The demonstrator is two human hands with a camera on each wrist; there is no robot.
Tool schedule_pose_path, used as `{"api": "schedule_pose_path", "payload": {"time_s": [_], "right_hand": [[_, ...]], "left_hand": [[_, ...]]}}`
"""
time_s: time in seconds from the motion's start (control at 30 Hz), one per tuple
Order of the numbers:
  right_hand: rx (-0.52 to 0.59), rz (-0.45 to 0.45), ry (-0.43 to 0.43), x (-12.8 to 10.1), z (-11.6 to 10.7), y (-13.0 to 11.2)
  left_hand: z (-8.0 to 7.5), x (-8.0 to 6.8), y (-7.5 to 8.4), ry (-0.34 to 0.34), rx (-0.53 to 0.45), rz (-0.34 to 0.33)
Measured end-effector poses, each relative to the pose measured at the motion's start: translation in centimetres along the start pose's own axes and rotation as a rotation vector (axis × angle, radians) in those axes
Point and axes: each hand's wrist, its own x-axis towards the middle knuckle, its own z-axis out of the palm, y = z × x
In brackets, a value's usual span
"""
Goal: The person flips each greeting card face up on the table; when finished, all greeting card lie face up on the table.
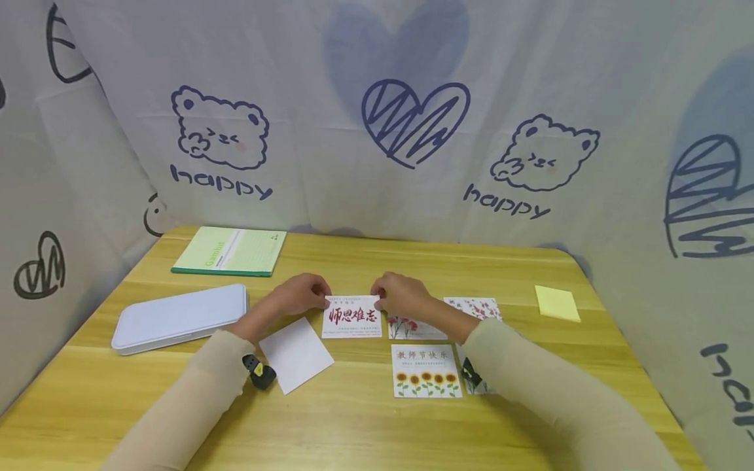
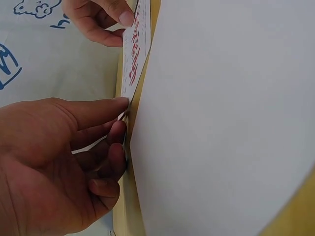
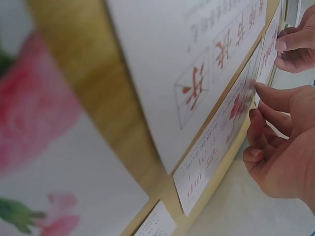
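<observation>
A white greeting card (image 1: 352, 326) with red brush lettering lies among other cards near the middle of the table. At its upper left corner my left hand (image 1: 302, 293) pinches it between thumb and fingers. My right hand (image 1: 405, 297) pinches the upper right corner. The left wrist view shows the left thumb on the printed face of the card (image 2: 134, 64), fingers behind the edge. Just right of it lies a card with red flowers (image 1: 415, 329), partly under the right hand. Below that is a sunflower card (image 1: 427, 371). A blank white card (image 1: 296, 355) lies askew beside the left forearm.
Two more floral cards, one at the back (image 1: 474, 306) and one in front (image 1: 480, 386), are partly covered by the right arm. A white case (image 1: 179, 318) and a green notebook (image 1: 230, 251) lie at left. Yellow sticky notes (image 1: 557, 303) lie far right; a printed curtain (image 1: 330, 196) hangs behind.
</observation>
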Motion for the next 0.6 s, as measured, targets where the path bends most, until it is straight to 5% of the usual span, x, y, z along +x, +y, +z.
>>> {"api": "schedule_pose_path", "payload": {"time_s": [0.33, 0.6], "right_hand": [[-0.006, -0.023, 0.023, -0.1, 0.3, 0.1], [0.240, -0.072, 0.078, -1.4, 0.2, -1.5]], "left_hand": [[-0.1, -0.6, 0.4, 0.021, 0.029, -0.015], [-1.6, -3.8, -0.4, 0.045, -0.057, 0.032]]}}
